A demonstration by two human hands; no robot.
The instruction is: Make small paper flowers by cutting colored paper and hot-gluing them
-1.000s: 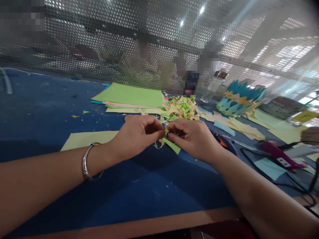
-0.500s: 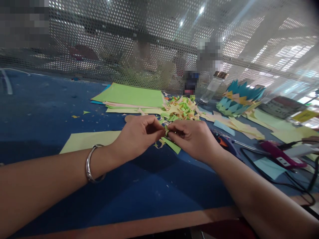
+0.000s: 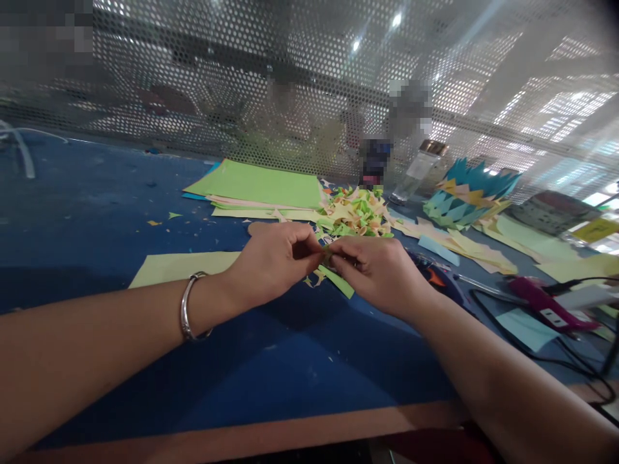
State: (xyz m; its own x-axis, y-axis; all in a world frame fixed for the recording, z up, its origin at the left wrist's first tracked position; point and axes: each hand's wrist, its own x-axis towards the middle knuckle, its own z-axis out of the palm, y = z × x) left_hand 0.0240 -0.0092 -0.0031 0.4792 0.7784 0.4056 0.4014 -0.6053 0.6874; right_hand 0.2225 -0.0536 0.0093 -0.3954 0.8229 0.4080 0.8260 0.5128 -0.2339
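My left hand [image 3: 273, 264], with a silver bangle [image 3: 186, 308] at the wrist, pinches one side of a small green paper piece [image 3: 327, 250]. From the other side my right hand [image 3: 382, 267] pinches the same piece, the fingertips of both hands almost meeting. Most of the piece is hidden by the fingers. Under the hands lie a green paper strip [image 3: 341, 282] and several curved paper scraps [image 3: 315, 279]. Just beyond them rises a heap of small cut green, yellow and peach paper pieces [image 3: 360, 209].
Behind my left hand lie a stack of coloured paper [image 3: 268, 183] and a pale yellow sheet [image 3: 184, 265]. At the right stand a glass bottle [image 3: 418, 171] and a spiky folded-paper basket [image 3: 469, 193]. A purple power strip [image 3: 549, 303] with black cables lies nearer. A perforated metal screen [image 3: 232, 84] closes the back.
The camera view has shifted slightly, so the scene sits a little further right. Both hands keep their pinch, and the green piece shows less between the fingertips.
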